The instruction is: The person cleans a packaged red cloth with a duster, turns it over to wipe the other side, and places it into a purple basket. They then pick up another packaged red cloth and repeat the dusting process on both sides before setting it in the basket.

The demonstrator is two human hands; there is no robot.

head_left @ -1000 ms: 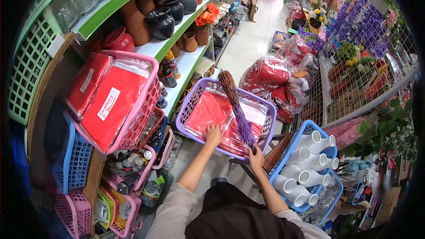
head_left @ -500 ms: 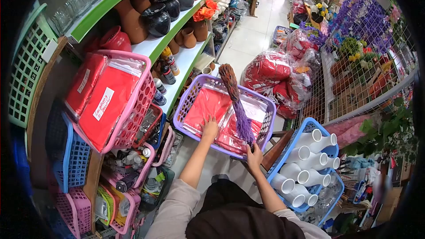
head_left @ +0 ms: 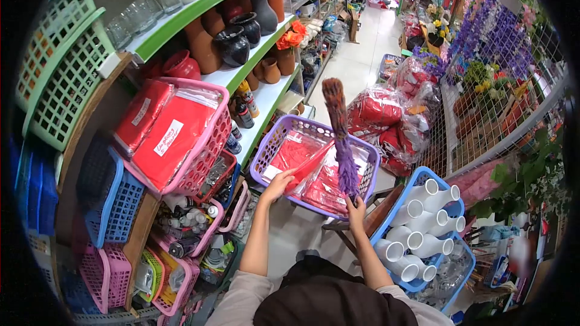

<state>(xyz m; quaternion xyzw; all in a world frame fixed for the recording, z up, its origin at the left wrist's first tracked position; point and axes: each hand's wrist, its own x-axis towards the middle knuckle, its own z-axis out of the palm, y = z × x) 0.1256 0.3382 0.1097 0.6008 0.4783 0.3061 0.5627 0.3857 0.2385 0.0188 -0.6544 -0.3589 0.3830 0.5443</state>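
My left hand [head_left: 279, 186] is closed on the edge of a red packet in clear plastic [head_left: 309, 168], tilting it up inside a purple basket [head_left: 258, 158]. More red packets [head_left: 329, 188] lie under and beside it. At the basket's near right rim, my right hand [head_left: 356, 210] grips the lower end of a fluffy duster [head_left: 342, 133], brown at the top and purple below. The duster stands upright over the basket's right part. Its handle is mostly hidden by my fingers.
Left of me, a pink basket [head_left: 208, 145] holds labelled red packets, near shelves with clay pots [head_left: 234, 51]. A blue basket of white vases [head_left: 417, 208] stands at the right. Bagged red goods [head_left: 386, 121] lie beyond, beside a wire-mesh rack [head_left: 483, 96]. A tiled aisle [head_left: 371, 36] runs ahead.
My left hand has gone from resting on the red packets to lifting one by its edge. The duster remains in my right hand. The view has shifted slightly left.
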